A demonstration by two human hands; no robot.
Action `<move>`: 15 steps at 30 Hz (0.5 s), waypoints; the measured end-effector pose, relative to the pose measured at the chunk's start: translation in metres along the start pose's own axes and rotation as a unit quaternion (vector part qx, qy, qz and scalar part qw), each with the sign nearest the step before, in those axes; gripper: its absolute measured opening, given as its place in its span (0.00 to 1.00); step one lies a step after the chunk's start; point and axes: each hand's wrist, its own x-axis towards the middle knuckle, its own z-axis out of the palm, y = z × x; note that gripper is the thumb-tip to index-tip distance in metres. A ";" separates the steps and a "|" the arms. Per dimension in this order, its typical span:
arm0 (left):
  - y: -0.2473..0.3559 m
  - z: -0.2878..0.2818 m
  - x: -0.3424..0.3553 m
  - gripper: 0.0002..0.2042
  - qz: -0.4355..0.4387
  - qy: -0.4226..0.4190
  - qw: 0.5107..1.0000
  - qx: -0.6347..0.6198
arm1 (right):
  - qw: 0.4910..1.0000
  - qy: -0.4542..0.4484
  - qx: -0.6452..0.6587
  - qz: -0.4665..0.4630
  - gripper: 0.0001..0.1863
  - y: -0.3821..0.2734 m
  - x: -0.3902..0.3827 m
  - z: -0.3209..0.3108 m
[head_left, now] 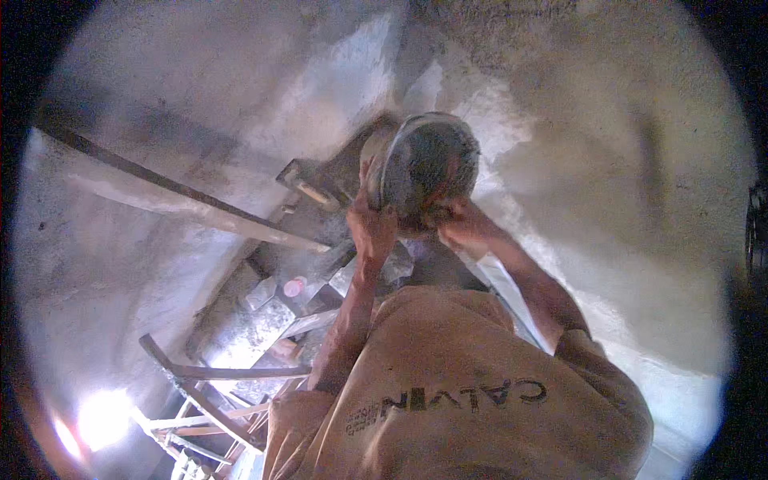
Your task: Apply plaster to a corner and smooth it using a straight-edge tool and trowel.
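Observation:
Both hands are at a round, dark grey pan (424,164) with a pale rim, tilted in the upper middle of the head view. My left hand (370,224) is closed on its left side, fingers along the rim. My right hand (458,222) grips its lower right edge with curled fingers, partly in shadow. Just left of the pan is a tool with a light handle (316,194), resting on a dark surface; its exact kind is unclear.
A long straight strip (200,206) runs diagonally along the pale rough wall (144,248) on the left. Lower left stand crossed wooden bars (232,373) beside a bright light (102,416). A small pink round object (294,286) lies among grey clutter below the strip.

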 end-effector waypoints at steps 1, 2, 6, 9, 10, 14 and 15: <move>-0.002 -0.002 -0.002 0.31 -0.044 -0.016 0.999 0.001 | 1.000 0.010 -0.008 0.000 0.22 -0.001 -0.009 0.007; -0.036 0.002 -0.001 0.26 -0.048 0.013 0.997 -0.052 | 0.997 0.053 0.028 -0.057 0.21 -0.003 -0.012 0.014; -0.082 0.000 0.001 0.20 -0.042 0.014 0.993 -0.109 | 0.989 0.086 -0.122 -0.019 0.19 0.006 0.009 0.007; -0.110 -0.001 -0.004 0.20 -0.018 0.086 0.961 -0.261 | 0.969 0.101 -0.205 -0.091 0.19 -0.006 0.023 -0.024; -0.130 -0.003 -0.001 0.21 -0.003 0.119 0.955 -0.272 | 0.942 0.123 -0.300 -0.084 0.19 -0.031 0.021 -0.031; -0.254 -0.034 -0.021 0.24 0.057 0.144 0.948 -0.279 | 0.900 0.081 -0.380 -0.201 0.16 -0.122 0.003 -0.064; -0.199 -0.040 -0.014 0.25 0.023 0.119 0.957 -0.263 | 0.899 0.092 -0.381 -0.195 0.16 -0.139 -0.007 -0.083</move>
